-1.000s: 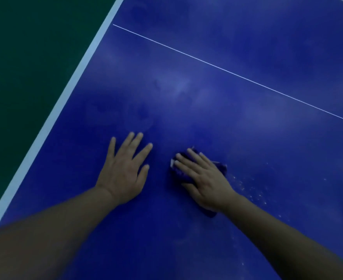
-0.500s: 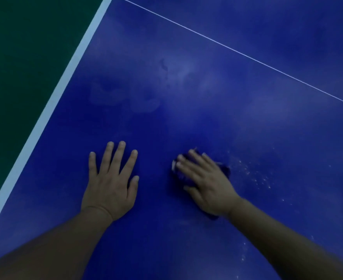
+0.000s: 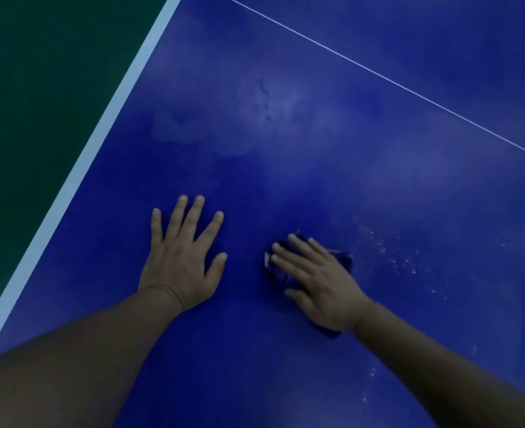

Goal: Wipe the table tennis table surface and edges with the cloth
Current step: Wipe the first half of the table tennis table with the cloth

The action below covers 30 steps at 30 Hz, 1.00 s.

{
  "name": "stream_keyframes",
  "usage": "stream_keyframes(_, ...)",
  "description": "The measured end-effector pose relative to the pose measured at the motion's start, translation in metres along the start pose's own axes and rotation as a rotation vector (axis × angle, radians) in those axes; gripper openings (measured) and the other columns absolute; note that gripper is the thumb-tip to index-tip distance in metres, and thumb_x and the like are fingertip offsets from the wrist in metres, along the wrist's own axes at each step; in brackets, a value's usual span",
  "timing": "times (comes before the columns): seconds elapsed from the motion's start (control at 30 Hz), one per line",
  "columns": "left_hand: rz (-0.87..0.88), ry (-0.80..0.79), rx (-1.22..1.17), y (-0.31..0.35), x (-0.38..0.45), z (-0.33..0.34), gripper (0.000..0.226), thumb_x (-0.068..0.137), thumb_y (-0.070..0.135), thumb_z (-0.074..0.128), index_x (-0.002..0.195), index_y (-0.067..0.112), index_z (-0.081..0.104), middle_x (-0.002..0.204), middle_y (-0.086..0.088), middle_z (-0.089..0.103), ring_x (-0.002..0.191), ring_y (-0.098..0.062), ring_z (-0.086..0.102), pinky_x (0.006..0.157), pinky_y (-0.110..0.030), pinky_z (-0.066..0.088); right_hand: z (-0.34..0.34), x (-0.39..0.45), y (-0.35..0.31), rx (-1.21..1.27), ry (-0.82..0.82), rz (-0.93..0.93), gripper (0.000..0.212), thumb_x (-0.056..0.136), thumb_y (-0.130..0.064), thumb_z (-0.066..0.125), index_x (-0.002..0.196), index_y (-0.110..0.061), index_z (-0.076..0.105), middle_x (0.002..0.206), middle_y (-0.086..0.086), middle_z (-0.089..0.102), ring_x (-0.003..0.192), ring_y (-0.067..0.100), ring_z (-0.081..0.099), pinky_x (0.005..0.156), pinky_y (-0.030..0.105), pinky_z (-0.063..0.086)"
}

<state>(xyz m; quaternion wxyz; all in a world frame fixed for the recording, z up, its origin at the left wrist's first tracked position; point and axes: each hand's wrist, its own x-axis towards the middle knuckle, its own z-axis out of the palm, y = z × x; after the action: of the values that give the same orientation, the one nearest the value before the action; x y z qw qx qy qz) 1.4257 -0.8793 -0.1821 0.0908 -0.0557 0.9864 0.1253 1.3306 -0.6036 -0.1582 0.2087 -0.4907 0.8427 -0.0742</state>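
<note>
Table (image 3: 378, 319): blue, white edge stripe (image 3: 79, 168) at left, thin line (image 3: 409, 88) across top right. Framed lower than a second ago; more smeared haze (image 3: 255, 118) visible ahead, unwiped. Left hand (image 3: 182, 257): flat on surface, fingers spread, holding nothing; shifted toward stripe. Right hand (image 3: 317, 285): fingers straight, pressing down on cloth (image 3: 278, 274); placement unchanged. Specks (image 3: 394, 257) just right of cloth. Surface part done; edges pending.

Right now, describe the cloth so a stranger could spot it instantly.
Start at the blue table with its white edge stripe. Two hands lie flat on it; the cloth is the dark purple wad under the right hand, beside pale specks.
</note>
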Motion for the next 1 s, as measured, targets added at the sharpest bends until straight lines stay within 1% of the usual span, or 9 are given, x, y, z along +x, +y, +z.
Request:
stream_keyframes(0.2,0.018,-0.004,-0.136,-0.003,-0.003,-0.006,0.071,0.093,0.057,0.023,0.155,0.024,0.037,0.168,-0.01,0.012,0.156,-0.028,-0.003,0.122,-0.06,-0.007,-0.007,0.044,-0.016,0.108,0.187,0.312,0.06,0.102,-0.048,0.026,0.155,-0.022,0.035,0.162,-0.01,0.025,0.155,0.014,0.007,0.126,0.042,0.006)
stream_keyframes(0.33,0.064,-0.059,-0.119,-0.008,-0.01,-0.011,0.073,0.093,0.055,0.017,0.156,0.024,0.035,0.169,-0.007,0.008,0.156,-0.023,-0.005,0.123,-0.058,-0.007,0.024,0.006,-0.06,0.082,0.123,0.156,0.058,0.105,-0.049,0.029,0.157,-0.024,0.03,0.164,-0.008,0.022,0.155,0.015,0.005,0.125,0.038,-0.001)
stream_keyframes(0.5,0.106,-0.015,-0.007,-0.024,-0.08,0.004,0.065,0.098,0.046,0.028,0.154,0.017,0.039,0.165,-0.013,0.023,0.155,-0.029,0.013,0.121,-0.064,0.009,0.038,-0.043,-0.056,-0.021,0.005,-0.027,0.058,0.105,-0.045,0.035,0.157,-0.021,0.029,0.165,-0.006,0.022,0.155,0.02,0.005,0.124,0.048,0.009)
stream_keyframes(0.57,0.106,0.003,0.028,-0.026,-0.11,0.015,0.064,0.098,0.046,0.031,0.154,0.015,0.039,0.164,-0.015,0.025,0.154,-0.032,0.017,0.119,-0.067,0.014,0.031,-0.033,-0.051,0.043,0.043,0.056,0.058,0.104,-0.045,0.036,0.156,-0.022,0.032,0.164,-0.007,0.024,0.155,0.017,0.006,0.125,0.048,0.01)
stream_keyframes(0.67,0.122,0.017,0.071,-0.029,-0.123,0.023,0.067,0.097,0.048,0.031,0.155,0.015,0.034,0.164,-0.017,0.024,0.154,-0.033,0.015,0.118,-0.067,0.014,0.033,-0.008,-0.076,0.092,0.172,0.324,0.058,0.104,-0.049,0.028,0.157,-0.025,0.031,0.164,-0.011,0.021,0.155,0.013,0.001,0.126,0.046,0.009)
stream_keyframes(0.73,0.131,0.014,0.091,-0.029,-0.121,0.023,0.068,0.096,0.049,0.031,0.156,0.016,0.031,0.164,-0.017,0.022,0.154,-0.033,0.014,0.119,-0.067,0.012,0.042,0.005,-0.103,0.094,0.255,0.484,0.06,0.103,-0.048,0.027,0.156,-0.022,0.032,0.164,-0.007,0.024,0.155,0.016,0.005,0.126,0.045,0.008)
stream_keyframes(0.8,0.125,0.01,0.094,-0.029,-0.12,0.023,0.069,0.096,0.05,0.03,0.156,0.017,0.031,0.165,-0.017,0.021,0.154,-0.033,0.013,0.119,-0.067,0.012,0.055,0.007,-0.134,0.107,0.31,0.54,0.06,0.102,-0.045,0.031,0.155,-0.019,0.034,0.163,-0.003,0.029,0.155,0.019,0.01,0.125,0.044,0.008)
stream_keyframes(0.93,0.146,-0.013,0.049,-0.03,-0.122,0.019,0.07,0.095,0.052,0.029,0.156,0.019,0.033,0.166,-0.017,0.018,0.155,-0.033,0.01,0.12,-0.066,0.009,0.091,-0.036,-0.188,0.083,0.224,0.335,0.061,0.101,-0.044,0.041,0.157,-0.021,0.031,0.165,-0.006,0.025,0.155,0.02,0.01,0.125,0.046,0.011)
stream_keyframes(1.0,0.161,-0.026,0.018,-0.031,-0.122,0.016,0.07,0.093,0.053,0.03,0.155,0.021,0.037,0.166,-0.017,0.018,0.155,-0.034,0.009,0.12,-0.066,0.007,0.095,-0.062,-0.183,0.032,0.174,0.254,0.06,0.1,-0.044,0.044,0.155,-0.02,0.036,0.163,-0.006,0.026,0.154,0.02,0.013,0.123,0.047,0.015)
